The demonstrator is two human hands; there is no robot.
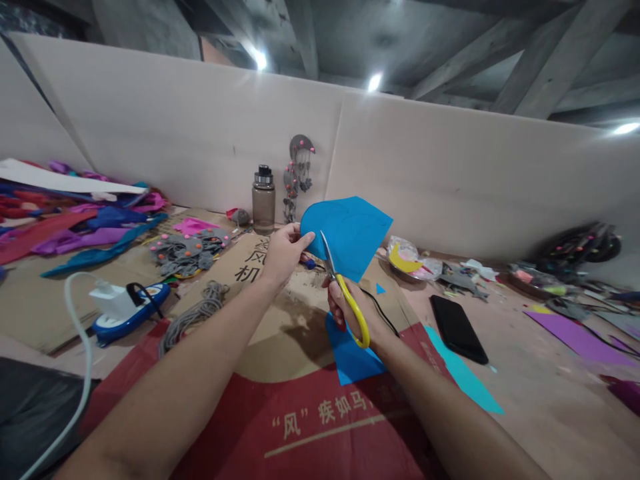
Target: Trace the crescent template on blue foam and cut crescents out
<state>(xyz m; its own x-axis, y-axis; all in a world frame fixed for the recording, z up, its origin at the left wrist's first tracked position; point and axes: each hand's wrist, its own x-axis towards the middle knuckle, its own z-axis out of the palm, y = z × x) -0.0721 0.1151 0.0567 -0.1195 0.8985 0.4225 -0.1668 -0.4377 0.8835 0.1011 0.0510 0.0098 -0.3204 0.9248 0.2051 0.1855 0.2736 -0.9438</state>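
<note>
One blue sheet (353, 227): raised ahead of me, between my hands, well above the bench (565, 420). Long axis crosswise; rounded end at my left hand (286, 252), one pointed corner away to the right, another pointing down just above my right hand (371, 312). Faint drawn lines.

Left hand: thumb and fingers pinching the sheet's rounded end.

Right hand: curled round the grips of yellow-handled scissors (345, 291); blades angled up and slightly left, tip just right of my left thumb.

Flattened cardboard (270, 363), tan and red, lettered: beneath both hands, on the bench. Bottle (263, 208): upright, beyond my left hand. Phone (459, 329): flat, right of my right hand. Pale partition (425, 160): beyond both hands, with concrete ceiling (355, 40) and lights (375, 82) above.

Hidden: some left fingertips, behind the sheet; a second blue piece (353, 360), partly under my right wrist. Cut off: both forearms, at the bottom edge. Hard to make out: a dark heap (575, 257), far right of my right hand.
</note>
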